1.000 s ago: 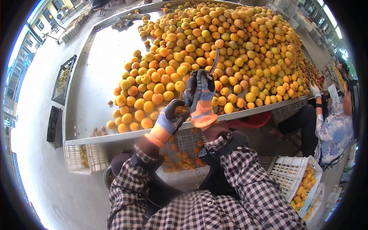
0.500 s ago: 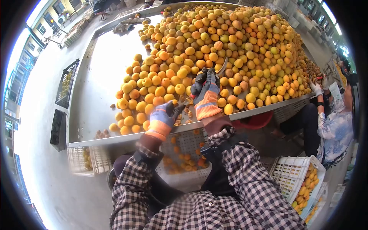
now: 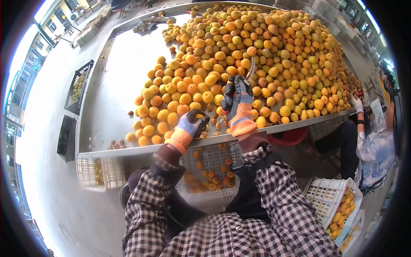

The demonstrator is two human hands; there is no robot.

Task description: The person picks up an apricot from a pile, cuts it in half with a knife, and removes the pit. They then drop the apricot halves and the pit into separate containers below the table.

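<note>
My right hand (image 3: pixel 239 100) clamps a curved knife (image 3: pixel 252 68); left hand (image 3: pixel 191 126) curled over tray (image 3: pixel 107 124), can't tell if gripping.

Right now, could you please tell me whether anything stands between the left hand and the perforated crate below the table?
Yes: the table's front edge crosses between the left hand, which is above the tabletop, and the perforated crate below. I see nothing else in between.

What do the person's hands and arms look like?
The left hand and right hand wear gloves with black fingers, bluish backs and orange cuffs. The arms wear sleeves checked in black and a paler colour.
</note>
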